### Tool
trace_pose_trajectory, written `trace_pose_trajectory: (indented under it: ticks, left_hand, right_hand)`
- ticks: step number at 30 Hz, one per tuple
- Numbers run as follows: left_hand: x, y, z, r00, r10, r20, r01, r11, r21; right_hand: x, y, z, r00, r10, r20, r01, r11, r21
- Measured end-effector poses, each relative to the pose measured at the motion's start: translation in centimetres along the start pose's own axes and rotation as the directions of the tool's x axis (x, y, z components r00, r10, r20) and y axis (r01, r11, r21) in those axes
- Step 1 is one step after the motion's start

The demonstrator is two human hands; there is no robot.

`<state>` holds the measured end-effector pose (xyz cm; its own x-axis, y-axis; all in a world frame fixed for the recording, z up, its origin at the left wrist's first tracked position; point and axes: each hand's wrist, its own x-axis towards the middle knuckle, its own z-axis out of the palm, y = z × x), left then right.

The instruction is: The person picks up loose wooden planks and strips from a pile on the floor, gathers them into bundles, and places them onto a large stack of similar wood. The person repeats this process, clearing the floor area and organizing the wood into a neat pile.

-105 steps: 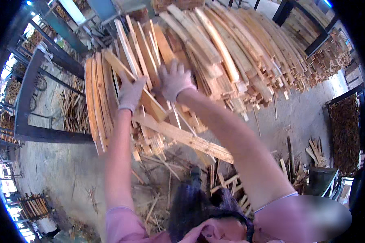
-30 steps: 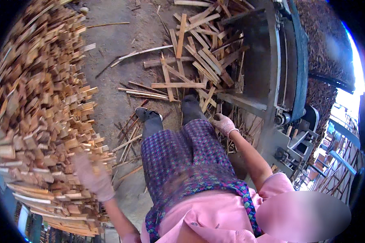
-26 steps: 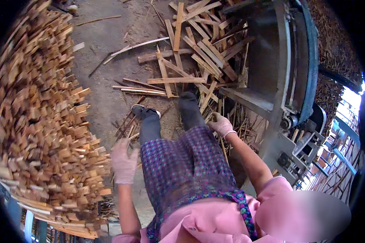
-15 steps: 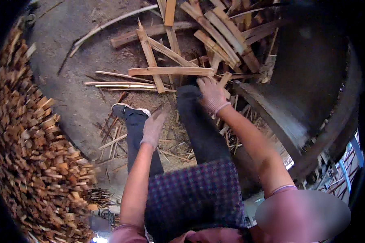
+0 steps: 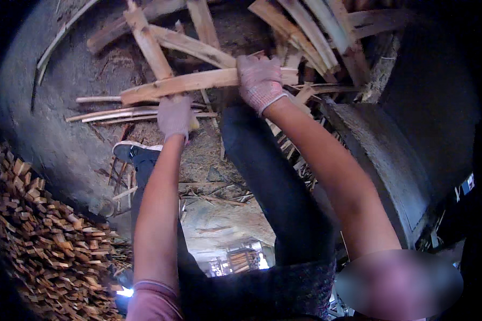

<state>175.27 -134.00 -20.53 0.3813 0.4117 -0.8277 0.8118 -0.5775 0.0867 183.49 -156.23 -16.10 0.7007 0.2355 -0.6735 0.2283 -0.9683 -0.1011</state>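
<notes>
My right hand (image 5: 261, 83), in a knitted work glove, is closed over a pale wooden plank (image 5: 198, 81) near its right end. The plank lies crosswise in front of my knees, its left end a little nearer to me. Against its near edge, left of the middle, is my gloved left hand (image 5: 175, 116). The fingers of that hand are mostly hidden at the plank, so its grip cannot be made out. Beneath the left hand several thin wooden strips (image 5: 124, 113) lie on the ground. Another board (image 5: 147, 45) slants away beyond the plank.
Split boards (image 5: 310, 32) lie heaped at the far right. Beside my right leg stands a large dark curved metal piece (image 5: 380, 155). A tall stack of cut wood (image 5: 43, 230) fills the left. A long thin stick (image 5: 61, 40) rests on the ground at the far left.
My left hand has moved forward from beside my leg to the plank. My right hand has shifted onto the plank and closed on it. The view has moved too.
</notes>
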Motion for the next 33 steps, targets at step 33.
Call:
trace_pose_trajectory:
  ticks: [33]
  left_hand:
    - [-12.0, 30.1, 1.0, 0.830, 0.417, 0.371, -0.311, 0.897, -0.313]
  right_hand:
    - [-1.4, 26.5, -15.3, 0.829, 0.553, -0.085, -0.357, 0.639, 0.681]
